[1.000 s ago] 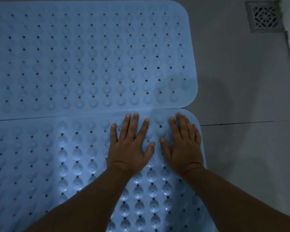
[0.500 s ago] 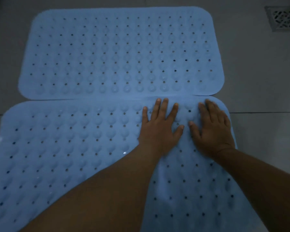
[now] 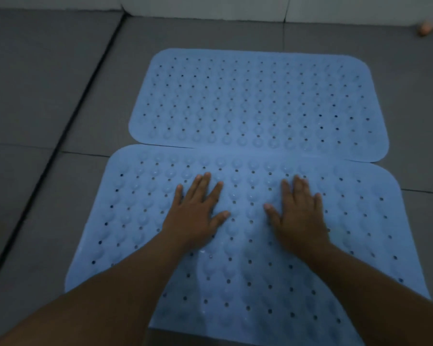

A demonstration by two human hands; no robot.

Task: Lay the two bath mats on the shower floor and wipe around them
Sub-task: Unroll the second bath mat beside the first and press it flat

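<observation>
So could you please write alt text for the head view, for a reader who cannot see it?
Both hands, left and right, press flat on the near mat, a blue one with holes. A matching far mat lies edge to edge beyond it on the grey tiled floor.

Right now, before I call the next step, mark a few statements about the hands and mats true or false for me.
1. Both hands lie flat on the near mat. True: the left hand and right hand press it with straight fingers.
2. The far mat is rolled up. False: it lies spread flat on the floor.
3. The mats are blue with holes. True.
4. The right hand holds a cloth. False: it holds nothing.
5. The mats lie far apart. False: their long edges meet.
</observation>
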